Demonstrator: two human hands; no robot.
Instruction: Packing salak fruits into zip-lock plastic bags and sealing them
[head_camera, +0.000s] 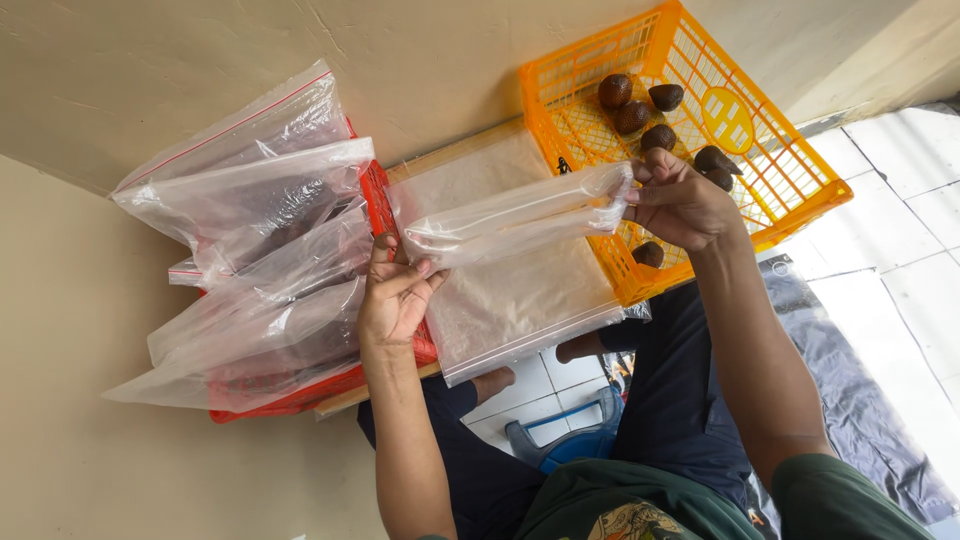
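Observation:
I hold a clear zip bag (520, 212) stretched flat between both hands above a stack of more clear bags (520, 300). My left hand (395, 292) pinches the bag's left end. My right hand (680, 200) grips its right end, just over the orange crate. The bag looks empty. An orange plastic crate (790, 180) on the right holds several dark brown scaly fruits (632, 116). One more fruit (648, 254) shows below my right hand.
A red crate (300, 395) on the left is stuffed with several clear zip bags (270, 240), some holding dark fruit. A wooden board edge (350, 398) lies under the crates. White floor tiles (900, 200) and a dark plastic sheet (860, 390) are at the right. A blue item (575, 440) sits near my legs.

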